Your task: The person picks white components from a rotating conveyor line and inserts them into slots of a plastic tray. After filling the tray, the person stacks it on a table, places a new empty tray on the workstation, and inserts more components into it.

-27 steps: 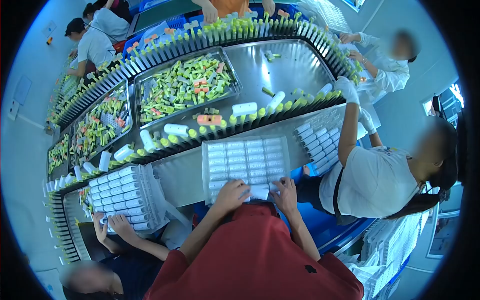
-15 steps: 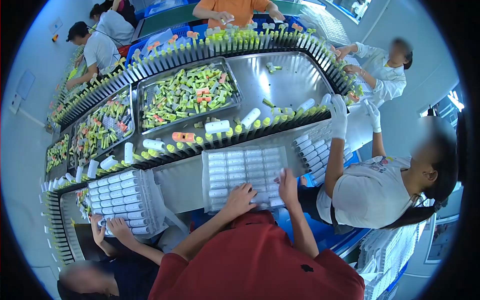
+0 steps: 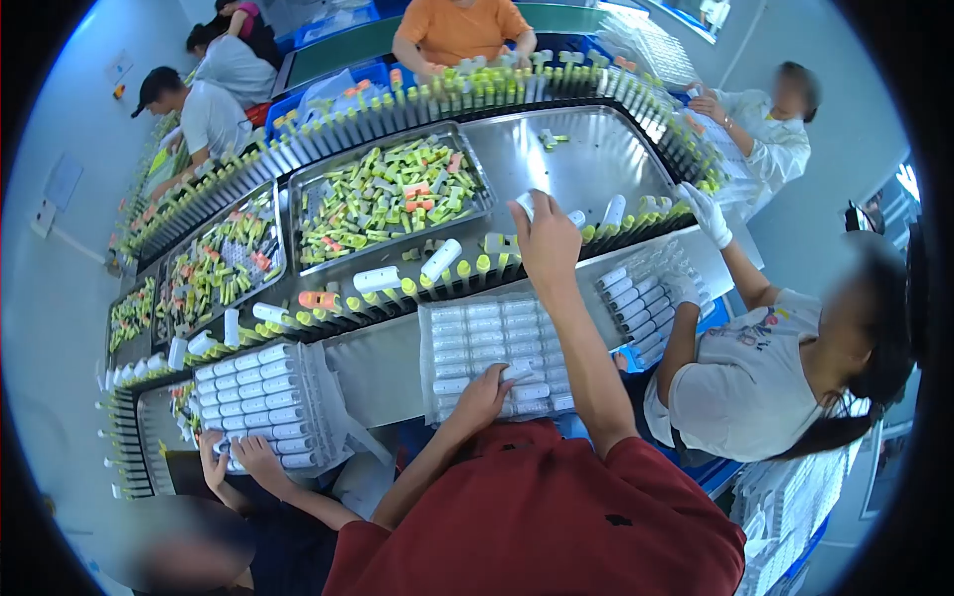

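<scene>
Closest, approx 12 o'clock: L hand (image 3: pixel 482 400), fingertips on 1 near cyl (image 3: pixel 518 371), white, on the centre tray (image 3: pixel 425 368); can't tell if it's gripped. Full cyl count blocked by R forearm; dark marks on cyls too small to read. R hand (image 3: pixel 549 243), also 12, out past the tray & above near rack (image 3: pixel 636 236), fingers clamped on 1 raised cyl (image 3: pixel 527 205), white.

9–10 o'clock: L tray (image 3: pixel 320 402) w/ white cyls, co-worker's 2 bare hands (image 3: pixel 256 457) at its near edge. 1 o'clock: R tray (image 3: pixel 664 256), more white cyls; co-worker at 2–3 has 2 white gloves (image 3: pixel 706 214); tee print (image 3: pixel 763 343) too blurred to read.

Near rack: row of yel-green tips, 1 orange pc (image 3: pixel 318 299) at 10–11. Beyond, 10–11: 3 metal pans (image 3: pixel 478 167), yel-green & orange bits, too many to count. Farthest: 1 co-worker in orange (image 3: pixel 462 30), 12; 1 in white (image 3: pixel 760 149), 1 o'clock; 3 more approx 11.
</scene>
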`<state>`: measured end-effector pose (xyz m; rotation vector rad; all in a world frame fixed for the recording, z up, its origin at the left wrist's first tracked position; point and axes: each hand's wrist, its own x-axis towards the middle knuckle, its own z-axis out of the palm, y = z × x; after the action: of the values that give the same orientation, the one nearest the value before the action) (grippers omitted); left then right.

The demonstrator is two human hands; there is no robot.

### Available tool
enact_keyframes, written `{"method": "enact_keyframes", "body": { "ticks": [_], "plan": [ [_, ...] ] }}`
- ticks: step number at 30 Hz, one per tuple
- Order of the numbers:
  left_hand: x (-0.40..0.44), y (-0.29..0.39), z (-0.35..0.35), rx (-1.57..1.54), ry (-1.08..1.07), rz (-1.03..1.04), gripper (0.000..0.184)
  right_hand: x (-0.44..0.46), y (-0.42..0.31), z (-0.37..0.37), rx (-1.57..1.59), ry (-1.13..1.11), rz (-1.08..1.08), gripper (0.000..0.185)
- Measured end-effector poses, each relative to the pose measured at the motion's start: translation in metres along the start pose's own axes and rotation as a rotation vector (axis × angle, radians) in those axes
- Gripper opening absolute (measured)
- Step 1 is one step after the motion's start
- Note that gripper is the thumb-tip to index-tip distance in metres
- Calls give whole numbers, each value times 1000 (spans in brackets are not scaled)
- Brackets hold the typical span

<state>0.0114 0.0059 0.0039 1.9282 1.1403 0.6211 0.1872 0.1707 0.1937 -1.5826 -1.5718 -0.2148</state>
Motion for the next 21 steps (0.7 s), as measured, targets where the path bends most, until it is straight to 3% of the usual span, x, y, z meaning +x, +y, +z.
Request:
{"method": "enact_keyframes", "body": {
  "ticks": [2,3,6,8,10,11,14,18,19,21],
  "plan": [
    [-8,-2,-8,-73,30,-136,40,14,-4,12,182,-29,-362,35],
    [-11,-6,-10,-60,45,-144,39,21,-14,10,219,-187,-513,35],
    [-14,-15,-21,-98,62,-169,37,5,-18,27,207,-269,-615,37],
    [-21,-17,-28,-259,62,-216,33,-19,-15,24,268,-208,-346,32],
    [-24,-20,-29,-358,223,-200,30,-34,-8,34,338,-232,-56,32],
    [-29,-22,-30,-395,297,-199,29,-37,-8,45,433,-140,-81,31],
    [-28,-25,-37,-489,447,-248,29,-29,-28,53,594,-316,-43,29],
    [-29,-25,-43,-599,595,-230,30,-23,-46,44,643,-167,-12,27],
    [-28,-16,-49,-705,651,-222,28,-30,-44,46,777,-73,-12,26],
    [-21,3,-72,-613,825,-140,29,-50,-34,30,859,-137,92,29]
  ]
}}
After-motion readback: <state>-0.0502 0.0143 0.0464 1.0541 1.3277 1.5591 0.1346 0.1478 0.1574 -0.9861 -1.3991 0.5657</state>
